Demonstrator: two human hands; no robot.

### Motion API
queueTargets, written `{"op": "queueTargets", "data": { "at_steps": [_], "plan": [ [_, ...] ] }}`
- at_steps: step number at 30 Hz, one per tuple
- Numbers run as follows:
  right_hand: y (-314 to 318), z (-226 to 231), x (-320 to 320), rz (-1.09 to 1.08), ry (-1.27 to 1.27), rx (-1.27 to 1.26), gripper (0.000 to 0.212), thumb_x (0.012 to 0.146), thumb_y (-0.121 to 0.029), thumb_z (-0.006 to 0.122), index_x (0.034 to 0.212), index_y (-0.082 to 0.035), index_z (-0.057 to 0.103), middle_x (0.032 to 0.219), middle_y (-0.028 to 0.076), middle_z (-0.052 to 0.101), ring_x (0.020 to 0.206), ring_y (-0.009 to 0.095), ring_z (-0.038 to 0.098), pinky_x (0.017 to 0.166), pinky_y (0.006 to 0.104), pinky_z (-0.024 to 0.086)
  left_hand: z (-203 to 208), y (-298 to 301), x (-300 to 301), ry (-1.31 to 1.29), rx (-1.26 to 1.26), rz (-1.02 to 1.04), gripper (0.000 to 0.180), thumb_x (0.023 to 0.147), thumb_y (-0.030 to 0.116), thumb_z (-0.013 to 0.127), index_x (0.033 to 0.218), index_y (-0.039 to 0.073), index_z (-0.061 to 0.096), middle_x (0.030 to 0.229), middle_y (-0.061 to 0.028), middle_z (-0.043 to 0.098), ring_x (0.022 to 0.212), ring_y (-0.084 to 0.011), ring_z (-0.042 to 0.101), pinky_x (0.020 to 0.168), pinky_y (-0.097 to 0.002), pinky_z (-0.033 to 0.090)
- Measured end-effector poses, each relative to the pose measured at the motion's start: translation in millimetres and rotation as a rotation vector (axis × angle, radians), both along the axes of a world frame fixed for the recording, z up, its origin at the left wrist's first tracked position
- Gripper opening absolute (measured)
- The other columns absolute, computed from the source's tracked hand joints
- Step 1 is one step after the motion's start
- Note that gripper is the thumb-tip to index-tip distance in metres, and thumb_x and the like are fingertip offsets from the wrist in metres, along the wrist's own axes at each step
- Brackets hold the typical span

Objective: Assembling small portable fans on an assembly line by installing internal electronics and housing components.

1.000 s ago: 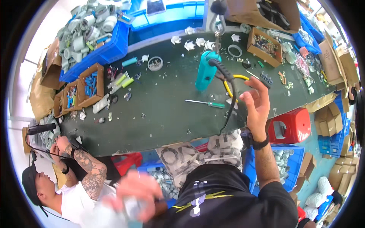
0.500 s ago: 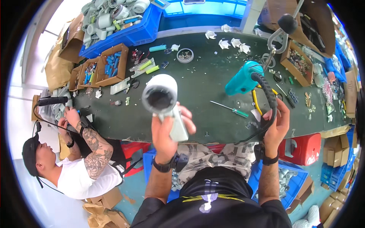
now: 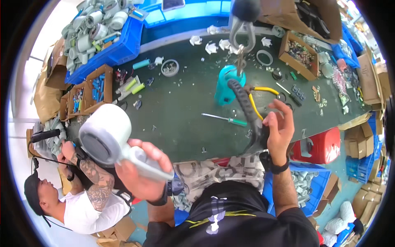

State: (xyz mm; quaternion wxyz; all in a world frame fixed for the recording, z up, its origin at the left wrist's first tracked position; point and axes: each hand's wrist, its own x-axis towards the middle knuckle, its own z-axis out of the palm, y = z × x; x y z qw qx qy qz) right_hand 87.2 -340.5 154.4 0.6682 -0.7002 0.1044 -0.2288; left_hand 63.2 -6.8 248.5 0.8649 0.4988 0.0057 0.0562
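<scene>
Left of the frame's lower centre, the left hand (image 3: 138,179) had its grip clenched around the handle (image 3: 151,165) of a white-and-grey device (image 3: 113,125). Right of centre, the right hand (image 3: 280,131) curled loosely, its grip released, beside a black cable (image 3: 243,99); a teal tool (image 3: 225,88) hung over the bench (image 3: 181,127).

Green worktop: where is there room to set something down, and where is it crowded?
Mostly bare, bar tiny scraps: between the round dish and screwdriver, and from screwdriver to front edge. Crowded: the right end, around the parts box.
</scene>
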Motion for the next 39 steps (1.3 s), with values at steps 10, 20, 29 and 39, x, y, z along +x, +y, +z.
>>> {"op": "queueTargets", "data": {
  "at_steps": [10, 20, 29, 39],
  "plan": [
    [-5.2, -2.5, -7.4, -0.073, -0.011, -0.100, 0.035, 0.105, -0.003, 0.060, 0.140, 0.001, 0.058, 0.122, 0.011, 0.066, 0.081, 0.010, 0.062, 0.074, 0.0241, 0.052, -87.6, -34.3, 59.5, 0.068, 0.102, -0.161, 0.043, 0.100, 0.012, 0.050, 0.141, -0.003, 0.047, 0.111, -0.0176, 0.063, 0.079, -0.0254, 0.065, 0.068, -0.0368, 0.054],
    [-6.3, -10.6, -4.3, -0.051, 0.025, -0.153, 0.035, 0.104, -0.005, 0.059, 0.139, 0.001, 0.059, 0.124, 0.013, 0.067, 0.080, 0.011, 0.063, 0.073, 0.0250, 0.053, -100.6, -20.6, 54.6, 0.054, 0.003, -0.235, 0.046, 0.099, 0.009, 0.052, 0.142, -0.003, 0.045, 0.111, -0.0191, 0.066, 0.082, -0.0224, 0.065, 0.074, -0.0346, 0.054],
    [-5.7, -10.1, -3.5, -0.052, 0.059, -0.145, 0.035, 0.104, -0.004, 0.061, 0.139, 0.001, 0.059, 0.125, 0.012, 0.066, 0.084, 0.010, 0.062, 0.074, 0.0241, 0.052, -99.2, -21.0, 56.5, 0.062, 0.051, -0.234, 0.049, 0.099, 0.012, 0.054, 0.144, -0.003, 0.043, 0.114, -0.0206, 0.067, 0.082, -0.0217, 0.066, 0.074, -0.0342, 0.054],
    [-4.5, -9.8, -3.6, -0.037, 0.067, -0.160, 0.035, 0.103, -0.003, 0.061, 0.138, 0.000, 0.060, 0.123, 0.010, 0.067, 0.081, 0.009, 0.061, 0.074, 0.0239, 0.052, -94.3, -25.0, 51.6, 0.061, 0.110, -0.157, 0.050, 0.095, 0.018, 0.056, 0.139, -0.004, 0.047, 0.113, -0.0264, 0.068, 0.075, -0.0268, 0.067, 0.066, -0.0363, 0.054]
  ]
}}
